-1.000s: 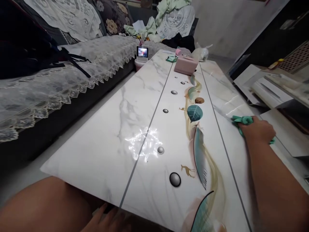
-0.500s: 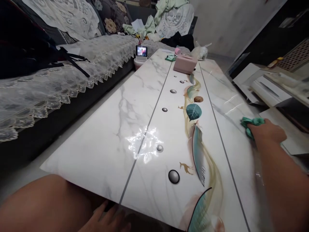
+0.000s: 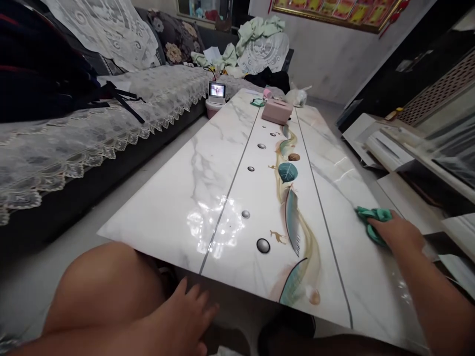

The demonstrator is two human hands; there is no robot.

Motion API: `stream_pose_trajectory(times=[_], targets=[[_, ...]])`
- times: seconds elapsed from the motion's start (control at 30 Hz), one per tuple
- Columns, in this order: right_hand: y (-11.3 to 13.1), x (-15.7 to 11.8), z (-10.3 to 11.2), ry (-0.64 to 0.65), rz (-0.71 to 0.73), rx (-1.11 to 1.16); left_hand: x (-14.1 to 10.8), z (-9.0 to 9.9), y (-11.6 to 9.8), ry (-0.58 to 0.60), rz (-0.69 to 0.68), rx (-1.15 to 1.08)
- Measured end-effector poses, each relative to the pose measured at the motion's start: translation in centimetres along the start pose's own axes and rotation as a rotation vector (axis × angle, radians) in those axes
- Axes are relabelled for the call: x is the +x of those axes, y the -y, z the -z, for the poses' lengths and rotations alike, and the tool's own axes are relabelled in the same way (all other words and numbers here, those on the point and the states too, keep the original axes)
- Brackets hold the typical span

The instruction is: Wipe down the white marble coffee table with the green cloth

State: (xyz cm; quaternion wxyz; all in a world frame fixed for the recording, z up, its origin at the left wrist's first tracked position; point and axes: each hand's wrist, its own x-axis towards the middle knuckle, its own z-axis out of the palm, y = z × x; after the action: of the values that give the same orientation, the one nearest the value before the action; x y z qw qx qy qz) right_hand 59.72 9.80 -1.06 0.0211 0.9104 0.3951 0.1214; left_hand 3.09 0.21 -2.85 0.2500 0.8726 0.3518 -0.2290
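Note:
My right hand (image 3: pixel 400 231) is closed on a green cloth (image 3: pixel 375 217) at the right edge of the long table. The cloth is bunched up and hangs partly over that edge. The tabletop (image 3: pixel 208 168) is glossy white with grey marbling, two dark lines and a printed band of feathers, leaves and grey dots. Below the table's near edge, beside my bent knee, my left hand (image 3: pixel 189 309) holds nothing and its fingers are apart.
A pink box (image 3: pixel 277 111), a small green cloth (image 3: pixel 258 102) and a plastic bag (image 3: pixel 298 97) are at the table's far end. A lace-covered sofa (image 3: pixel 156 106) runs along the left, with a small lit screen (image 3: pixel 217 90) near it. White cabinet parts (image 3: pixel 389 148) stand on the right.
My right hand and the green cloth have come nearer along the table's right edge. The view has tilted up, and more of my left hand shows.

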Motion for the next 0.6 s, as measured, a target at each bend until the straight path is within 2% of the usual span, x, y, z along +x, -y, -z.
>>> stream_pose_trajectory(times=[0.07, 0.13, 0.23, 0.33, 0.43, 0.57, 0.6], targets=[[-0.4, -3.2, 0.7, 0.035, -0.008, 0.073, -0.6, 1.3, -0.9, 0.066, 0.023, 0.012], [-1.0, -6.5, 1.3, 0.023, 0.053, 0.116, -1.2, 2.6, -1.7, 0.102, 0.029, 0.019], [-1.9, -11.1, 1.9, -0.01, 0.12, 0.129, -2.0, 3.8, -2.5, 0.067, 0.029, 0.045], [-2.1, -15.3, 2.4, -0.035, 0.18, 0.106, -2.2, 4.4, -2.7, 0.044, 0.022, 0.072], [-1.2, -19.7, 2.6, -0.098, 0.237, 0.039, -1.9, 4.7, -2.8, 0.101, 0.033, 0.074], [-0.7, -25.1, 1.9, -0.223, 0.253, -0.042, -1.6, 4.9, -3.2, 0.126, 0.038, 0.111], [-1.1, -25.8, 1.6, -0.205, 0.263, 0.0, -1.5, 4.9, -3.2, 0.126, 0.035, 0.117]])
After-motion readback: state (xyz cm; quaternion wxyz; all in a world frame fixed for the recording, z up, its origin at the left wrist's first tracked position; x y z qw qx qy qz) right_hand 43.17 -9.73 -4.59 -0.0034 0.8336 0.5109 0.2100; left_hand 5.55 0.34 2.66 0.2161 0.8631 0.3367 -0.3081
